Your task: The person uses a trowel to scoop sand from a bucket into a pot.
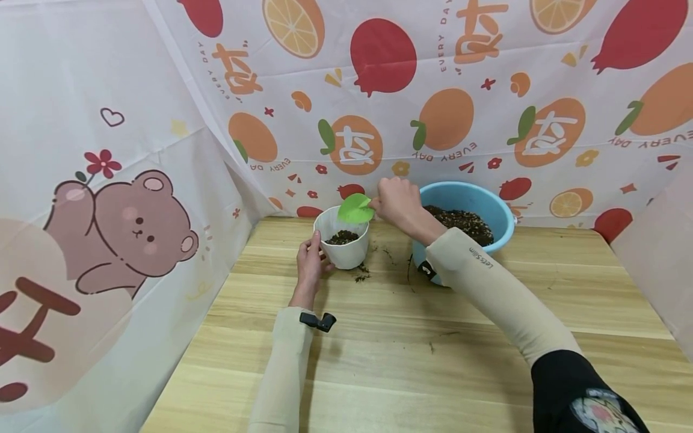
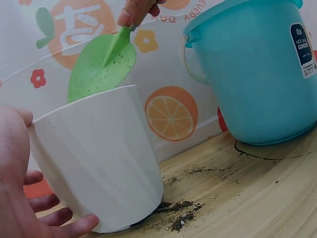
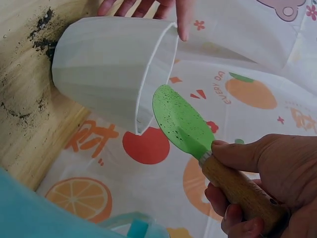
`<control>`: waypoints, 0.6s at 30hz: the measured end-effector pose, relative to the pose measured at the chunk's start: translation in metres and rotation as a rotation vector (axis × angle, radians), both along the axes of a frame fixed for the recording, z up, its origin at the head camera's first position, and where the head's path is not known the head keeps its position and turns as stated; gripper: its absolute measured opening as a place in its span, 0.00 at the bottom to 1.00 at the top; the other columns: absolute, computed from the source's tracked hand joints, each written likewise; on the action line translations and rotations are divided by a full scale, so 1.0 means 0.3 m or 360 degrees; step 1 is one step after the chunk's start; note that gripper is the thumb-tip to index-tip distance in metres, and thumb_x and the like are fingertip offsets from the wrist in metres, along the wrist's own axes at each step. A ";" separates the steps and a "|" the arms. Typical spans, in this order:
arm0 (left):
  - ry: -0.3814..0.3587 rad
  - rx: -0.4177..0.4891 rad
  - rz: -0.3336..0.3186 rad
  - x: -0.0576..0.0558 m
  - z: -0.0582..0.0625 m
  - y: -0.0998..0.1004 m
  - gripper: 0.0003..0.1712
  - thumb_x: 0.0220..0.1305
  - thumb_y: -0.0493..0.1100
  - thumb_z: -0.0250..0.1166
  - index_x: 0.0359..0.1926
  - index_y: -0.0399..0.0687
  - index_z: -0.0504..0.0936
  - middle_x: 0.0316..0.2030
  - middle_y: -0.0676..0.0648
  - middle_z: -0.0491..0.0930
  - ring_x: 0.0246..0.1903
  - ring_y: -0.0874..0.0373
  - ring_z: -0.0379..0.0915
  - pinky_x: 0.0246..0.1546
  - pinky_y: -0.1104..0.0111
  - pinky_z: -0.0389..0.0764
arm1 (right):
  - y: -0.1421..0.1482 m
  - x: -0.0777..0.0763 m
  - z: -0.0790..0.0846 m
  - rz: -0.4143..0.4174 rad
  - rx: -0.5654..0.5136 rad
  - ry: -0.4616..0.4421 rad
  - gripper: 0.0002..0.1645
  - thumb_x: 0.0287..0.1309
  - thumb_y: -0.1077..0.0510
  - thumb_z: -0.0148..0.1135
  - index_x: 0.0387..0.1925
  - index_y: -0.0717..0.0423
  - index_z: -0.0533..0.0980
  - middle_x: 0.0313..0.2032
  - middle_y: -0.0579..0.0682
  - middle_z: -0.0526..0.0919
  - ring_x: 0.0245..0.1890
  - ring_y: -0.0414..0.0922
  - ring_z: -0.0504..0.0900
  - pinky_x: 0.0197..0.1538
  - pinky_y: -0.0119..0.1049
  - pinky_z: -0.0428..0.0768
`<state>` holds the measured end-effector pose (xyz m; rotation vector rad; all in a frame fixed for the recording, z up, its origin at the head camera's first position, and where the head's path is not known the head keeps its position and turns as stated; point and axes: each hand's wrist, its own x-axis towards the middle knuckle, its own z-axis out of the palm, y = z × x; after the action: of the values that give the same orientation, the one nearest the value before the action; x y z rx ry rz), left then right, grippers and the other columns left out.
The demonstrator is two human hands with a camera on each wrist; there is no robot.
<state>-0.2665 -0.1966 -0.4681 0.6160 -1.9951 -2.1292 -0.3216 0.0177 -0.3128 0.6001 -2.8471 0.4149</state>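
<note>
A white flowerpot (image 1: 349,255) with dark soil (image 1: 342,238) in it stands on the wooden table. My left hand (image 1: 310,264) holds its left side, thumb up at the rim and fingers spread lower round the wall, as the left wrist view shows. In my right hand (image 3: 262,183) I grip the wooden handle (image 3: 237,188) of a small trowel. Its green blade (image 1: 355,208) tilts down over the pot's mouth, with dark soil specks on its face. In the left wrist view the blade's tip is hidden behind the pot's rim.
A blue bucket (image 1: 500,222) of dark potting soil (image 1: 462,225) stands right of the pot, partly behind my right forearm. Spilled soil (image 2: 181,213) lies by the pot's base. Fruit-printed cloth (image 1: 433,72) hangs behind the table (image 1: 379,361), and a bear-printed sheet (image 1: 135,222) at left.
</note>
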 end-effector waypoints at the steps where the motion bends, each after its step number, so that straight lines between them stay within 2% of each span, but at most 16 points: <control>1: 0.0002 -0.0001 0.0000 0.000 0.001 0.000 0.40 0.71 0.72 0.51 0.67 0.47 0.66 0.64 0.42 0.70 0.54 0.49 0.72 0.51 0.53 0.84 | 0.004 0.001 0.002 -0.0004 -0.0005 0.0004 0.33 0.66 0.46 0.66 0.12 0.48 0.59 0.14 0.43 0.54 0.18 0.43 0.62 0.20 0.36 0.66; 11: -0.0016 -0.0008 -0.0009 0.002 0.002 -0.003 0.41 0.71 0.73 0.50 0.68 0.47 0.65 0.65 0.42 0.69 0.55 0.49 0.72 0.50 0.56 0.85 | 0.051 0.014 0.026 -0.0024 -0.0090 0.0000 0.35 0.65 0.45 0.68 0.10 0.48 0.59 0.12 0.42 0.55 0.17 0.44 0.64 0.21 0.37 0.66; 18: -0.0016 0.0000 -0.0015 -0.002 0.000 -0.005 0.40 0.71 0.73 0.50 0.68 0.48 0.66 0.65 0.43 0.69 0.56 0.49 0.72 0.54 0.51 0.83 | 0.111 0.008 0.058 -0.0029 -0.0197 0.0045 0.35 0.64 0.47 0.67 0.09 0.48 0.59 0.11 0.42 0.53 0.14 0.41 0.56 0.18 0.33 0.54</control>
<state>-0.2670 -0.1982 -0.4681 0.6201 -2.0071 -2.1355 -0.3191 0.0511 -0.2953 0.5516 -2.7728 0.5701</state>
